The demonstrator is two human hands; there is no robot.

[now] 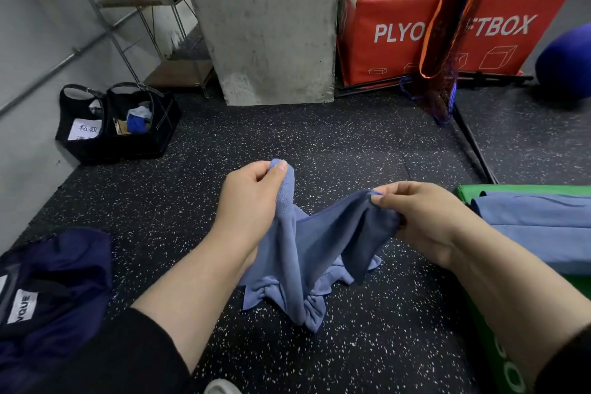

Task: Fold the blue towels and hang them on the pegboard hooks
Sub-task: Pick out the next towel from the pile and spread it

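A blue towel (300, 253) hung between the two hands above the speckled black floor (351, 144), its lower folds bunched and touching the floor; the upper hem sagged in a shallow dip from one hand to the other. The left hand (252, 198) pinched one corner of the cloth between thumb and curled forefinger, that corner poking up just past the fingertips; the right hand (419, 217) pinched the opposite corner, with its other fingers curled into a gathered fold of the towel below. Both forearms were bare, with dark sleeves (134, 352) pushed up toward the elbows.

Just beside the right forearm lay a stack of folded blue towels (537, 217), resting on a green box (499, 345) at the right edge of the view. At the lower left sat a dark navy bag (54, 281) bearing a white label; farther back on the left, against the pale wall, stood two black bags (118, 121), one with a white card of printed characters and the other with bits of blue and white cloth inside.

Behind them rose a wire shelf (153, 9) with wooden boards; a grey concrete pillar (268, 22) stood at centre. To its right sat a red plyo box (447, 19) with white lettering, partly hidden by a hanging orange-and-dark net (447, 29); a blue ball (566, 61) lay at the far right.
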